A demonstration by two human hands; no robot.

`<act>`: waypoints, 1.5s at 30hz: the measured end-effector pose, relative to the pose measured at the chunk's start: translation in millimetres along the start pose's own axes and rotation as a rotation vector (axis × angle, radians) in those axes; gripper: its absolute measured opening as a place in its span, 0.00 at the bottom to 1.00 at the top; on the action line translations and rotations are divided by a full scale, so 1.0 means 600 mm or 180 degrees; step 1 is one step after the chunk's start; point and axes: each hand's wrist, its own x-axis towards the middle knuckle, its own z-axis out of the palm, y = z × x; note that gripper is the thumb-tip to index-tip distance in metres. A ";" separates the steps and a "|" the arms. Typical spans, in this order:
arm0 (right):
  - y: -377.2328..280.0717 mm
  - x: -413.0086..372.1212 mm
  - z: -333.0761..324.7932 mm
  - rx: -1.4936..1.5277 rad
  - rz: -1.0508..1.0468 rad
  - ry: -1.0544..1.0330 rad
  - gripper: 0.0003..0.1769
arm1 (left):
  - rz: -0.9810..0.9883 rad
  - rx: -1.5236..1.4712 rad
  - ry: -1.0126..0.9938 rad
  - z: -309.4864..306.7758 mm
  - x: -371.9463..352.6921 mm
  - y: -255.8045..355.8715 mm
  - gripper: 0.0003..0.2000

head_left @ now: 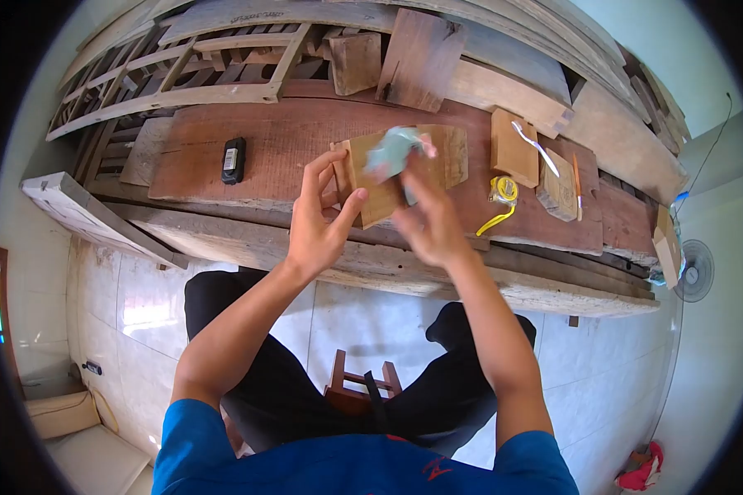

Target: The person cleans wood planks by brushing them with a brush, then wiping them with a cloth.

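My left hand grips the left end of a small wooden block, fingers behind it and thumb at the near side. The block is tilted up off the reddish plank. Over its top face, my right hand holds a crumpled pale blue-green cloth with a pinkish patch. Motion blurs both the cloth and the right fingers. Just behind the block lies another light wooden piece, partly covered by it and the cloth.
A yellow tape measure, a wood block with a toothbrush, a second block and a pencil lie right. A black device lies left. Stacked boards and a wooden frame stand behind.
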 end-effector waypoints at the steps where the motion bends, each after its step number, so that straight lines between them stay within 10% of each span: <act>1: 0.021 0.005 -0.004 0.0165 0.0296 0.0139 0.43 | 0.0035 0.0019 0.0048 0.000 0.000 -0.001 0.29; 3: 0.048 0.007 -0.010 0.0498 0.0898 0.0400 0.43 | 0.0088 0.0044 0.0153 0.002 -0.004 -0.004 0.30; 8: -0.054 -0.010 0.033 -0.0532 -0.0425 0.0029 0.39 | 0.0308 0.0084 0.0037 -0.011 0.003 -0.024 0.29; 12: 0.018 -0.012 0.006 0.0669 0.1319 0.0007 0.38 | 0.0324 0.0149 0.0111 -0.006 0.004 -0.016 0.29; 15: 0.010 -0.013 0.041 0.0252 0.0441 0.0655 0.40 | 0.0401 0.0201 0.0100 -0.003 0.001 -0.014 0.29; 19: -0.036 -0.009 0.014 -0.0278 -0.0071 -0.0074 0.45 | 0.0287 0.0138 0.0030 -0.003 -0.001 -0.013 0.30; 20: -0.024 -0.006 0.001 0.0364 0.1183 -0.0196 0.44 | 0.0251 0.0189 0.0050 0.000 -0.001 -0.006 0.30; 23: -0.012 0.007 -0.006 0.0558 0.1117 0.0535 0.41 | 0.0335 0.0259 0.0097 0.004 -0.005 -0.004 0.30; 27: -0.058 -0.009 0.009 -0.0303 -0.0648 -0.0057 0.43 | 0.0504 0.0216 -0.0005 -0.006 0.001 -0.024 0.30; 31: -0.004 -0.005 0.003 0.0176 0.0930 0.0166 0.42 | 0.0271 0.0139 0.0118 0.001 -0.005 -0.009 0.30; 35: -0.079 -0.003 0.041 -0.0442 -0.0926 -0.0029 0.46 | 0.0353 0.0107 0.0101 -0.005 0.006 -0.011 0.31; 39: 0.004 0.017 -0.001 0.0562 0.1386 0.0142 0.49 | 0.0160 0.0162 0.0083 -0.004 0.005 -0.001 0.30; 43: -0.061 -0.003 0.050 -0.0064 -0.0494 0.0340 0.42 | 0.0277 0.0073 0.0135 -0.003 0.002 -0.010 0.29; 45: -0.066 -0.002 0.038 -0.0127 -0.0422 0.0086 0.40 | 0.0464 0.0134 0.0051 -0.008 0.008 -0.021 0.29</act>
